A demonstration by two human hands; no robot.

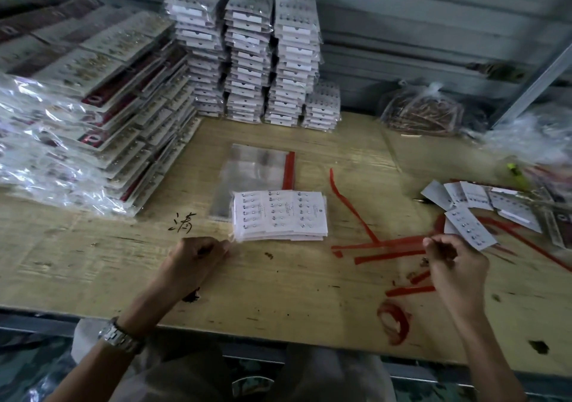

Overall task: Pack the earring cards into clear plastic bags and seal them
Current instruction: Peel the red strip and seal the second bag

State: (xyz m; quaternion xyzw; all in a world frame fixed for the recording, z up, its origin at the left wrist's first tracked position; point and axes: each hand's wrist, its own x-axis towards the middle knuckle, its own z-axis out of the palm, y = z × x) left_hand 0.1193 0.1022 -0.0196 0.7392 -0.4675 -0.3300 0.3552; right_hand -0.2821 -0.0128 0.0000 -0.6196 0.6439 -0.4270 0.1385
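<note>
The left hand (198, 259) has its fingers curled and pinches the left edge of the pack of cards (280, 214), seemingly at the bag's flap. The right hand (455, 262) is also curled, its fingertips closed on what looks like the end of a red strip (380, 243), though the dim light makes that hard to confirm.

Most of the table (294, 293) speaks of work already done. A broad heap of bagged dark-trimmed cards (93, 107) fills the left side. Several tall stacks of bagged white cards (253, 54) stand along the back wall.

Empty clear bags (257, 163) with a red band along one edge lie in the middle, just behind the pack. The pack sits in front of the person, between the hands, and appears to be in its bag and at the sealing step.

Loose cards (476, 200) are fanned out to the right, not yet bagged, so I judge more rounds remain.

Peeled red scraps (408, 290) lie scattered near the right hand, likely one per bag sealed.
</note>
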